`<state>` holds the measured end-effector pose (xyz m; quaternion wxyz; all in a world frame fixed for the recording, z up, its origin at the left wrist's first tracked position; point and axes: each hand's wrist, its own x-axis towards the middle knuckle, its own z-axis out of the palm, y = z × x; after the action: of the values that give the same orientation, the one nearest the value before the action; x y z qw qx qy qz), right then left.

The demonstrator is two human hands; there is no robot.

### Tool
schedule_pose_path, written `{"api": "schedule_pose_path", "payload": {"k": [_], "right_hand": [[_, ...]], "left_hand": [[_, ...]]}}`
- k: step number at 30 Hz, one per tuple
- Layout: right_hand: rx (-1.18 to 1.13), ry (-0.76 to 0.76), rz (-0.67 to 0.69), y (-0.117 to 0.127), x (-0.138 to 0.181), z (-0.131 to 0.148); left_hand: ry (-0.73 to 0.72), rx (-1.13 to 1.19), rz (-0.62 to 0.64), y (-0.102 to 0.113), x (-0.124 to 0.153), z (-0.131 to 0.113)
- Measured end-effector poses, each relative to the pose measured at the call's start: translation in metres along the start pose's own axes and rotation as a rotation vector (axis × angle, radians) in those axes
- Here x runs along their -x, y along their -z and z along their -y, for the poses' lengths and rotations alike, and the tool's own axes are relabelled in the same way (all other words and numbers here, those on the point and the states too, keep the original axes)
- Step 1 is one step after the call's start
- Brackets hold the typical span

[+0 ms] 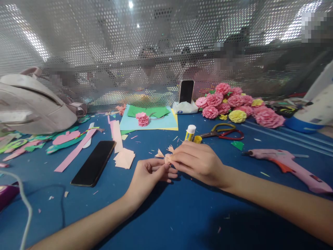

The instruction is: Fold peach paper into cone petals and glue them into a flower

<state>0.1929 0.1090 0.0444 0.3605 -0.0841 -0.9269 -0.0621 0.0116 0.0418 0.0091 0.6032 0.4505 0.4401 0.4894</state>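
Observation:
Near the middle of the blue table, my left hand and my right hand meet at a small peach paper piece. Thumb and fingers of the left pinch it from below, while the right pinches it from above; part of it is hidden by the fingers. Folded peach paper bits lie just behind the fingertips. To the left rests a stack of peach paper cutouts. A glue stick stands upright behind my right hand, its yellow cap beside it.
Red-and-yellow-handled scissors and a pink glue gun lie right. A black phone lies left. Behind are coloured paper sheets, pink paper flowers, a propped phone and a pale bag before a perforated metal panel.

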Motion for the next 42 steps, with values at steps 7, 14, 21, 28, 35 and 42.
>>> {"api": "schedule_pose_path", "payload": {"k": [7,14,21,28,35,42], "right_hand": [[0.01,0.031,-0.018,-0.001,0.0,-0.002],[-0.013,0.015,-0.017,-0.001,-0.001,-0.001],[-0.196,-0.187,-0.002,0.002,-0.009,0.002],[-0.191,-0.265,0.066,0.003,-0.011,0.004],[-0.194,-0.243,0.112,0.005,-0.011,0.0],[-0.212,-0.256,0.13,0.006,-0.01,0.0]], "left_hand": [[0.012,0.008,-0.009,-0.001,0.002,-0.005],[0.017,0.018,-0.022,0.0,0.001,-0.003],[0.063,0.03,-0.053,-0.002,0.001,-0.008],[0.105,0.011,-0.065,-0.002,0.001,-0.012],[0.14,0.033,-0.025,0.001,-0.001,-0.015],[0.153,0.034,0.006,0.004,-0.002,-0.016]]}}
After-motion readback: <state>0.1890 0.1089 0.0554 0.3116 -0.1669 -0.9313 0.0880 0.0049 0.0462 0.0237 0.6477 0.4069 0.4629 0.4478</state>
